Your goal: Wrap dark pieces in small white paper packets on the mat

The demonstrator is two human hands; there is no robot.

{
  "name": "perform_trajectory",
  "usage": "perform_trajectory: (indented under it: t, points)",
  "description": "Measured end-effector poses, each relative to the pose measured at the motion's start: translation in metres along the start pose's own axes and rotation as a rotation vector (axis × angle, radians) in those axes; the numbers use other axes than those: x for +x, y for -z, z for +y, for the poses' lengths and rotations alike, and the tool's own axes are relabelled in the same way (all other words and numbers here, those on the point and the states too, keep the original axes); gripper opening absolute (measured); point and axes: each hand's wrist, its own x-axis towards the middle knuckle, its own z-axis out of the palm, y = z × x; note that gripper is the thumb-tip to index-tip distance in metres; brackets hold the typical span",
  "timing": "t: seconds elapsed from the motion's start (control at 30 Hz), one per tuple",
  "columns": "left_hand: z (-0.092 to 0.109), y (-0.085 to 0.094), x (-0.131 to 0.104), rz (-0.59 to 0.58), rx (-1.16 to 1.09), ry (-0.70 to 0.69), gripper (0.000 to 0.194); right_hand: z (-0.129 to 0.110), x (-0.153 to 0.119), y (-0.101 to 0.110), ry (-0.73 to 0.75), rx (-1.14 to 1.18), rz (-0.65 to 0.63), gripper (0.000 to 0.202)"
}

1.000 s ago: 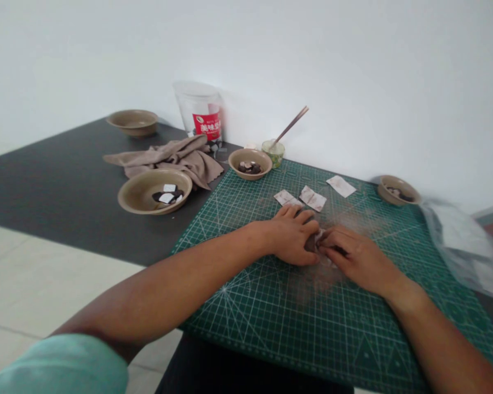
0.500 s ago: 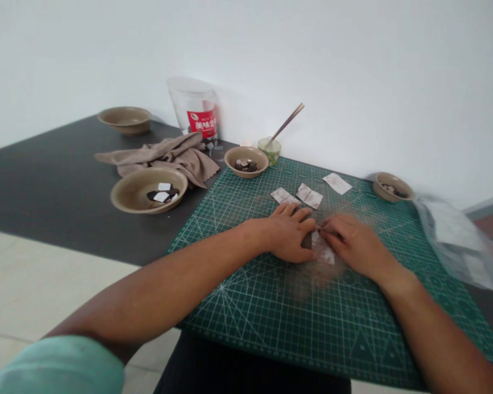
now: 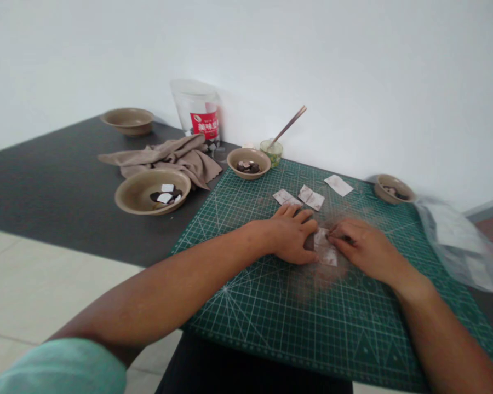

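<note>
Resting palm down near the centre of the frame, left hand has its fingers spread and thumb apart from forefinger. A dark brownish patch shows in that gap; what lies beneath the palm cannot be told. Right hand, right of centre: thumb and forefinger drawn together at the tips, over the upper right of a white slip. Whether anything small is pinched there, cannot tell.

That slip, smudged brown, lies flat between the hands, just beside the left thumb and partly beneath the right fingertips. Brown dusting on the green mat below it.

Just beyond the left fingers, two more smudged slips: left slip, middle slip. A third, far slip, sits farther up the mat.

Farther out, bowls with dark pieces: near bowl at upper centre, right bowl toward the right edge, beside a clear plastic bag. A green cup with sticks leaning in it, upper centre. Left of the mat, on the dark desk: left bowl with dark and white pieces, brown cloth, red-labelled clear tub. Back bowl, upper left.
</note>
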Motion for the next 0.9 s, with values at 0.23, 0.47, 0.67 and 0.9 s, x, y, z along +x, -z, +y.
perform_trajectory:
  t: [0.23,0.47,0.67,0.9]
  points:
    - [0.001,0.002,-0.001,-0.009,0.006,-0.008,0.076,-0.012,-0.004,-0.006,0.071,0.130,-0.031,0.013]
    - [0.001,0.003,-0.002,-0.027,-0.016,-0.006,0.076,-0.005,-0.004,0.001,0.007,0.075,-0.092,0.012]
    - [0.000,0.003,0.000,-0.032,-0.020,0.000,0.074,-0.012,-0.004,-0.009,0.010,0.104,0.012,0.011]
    - [0.001,0.005,-0.001,-0.044,0.000,-0.004,0.074,-0.013,-0.010,-0.010,0.065,0.132,-0.020,0.013]
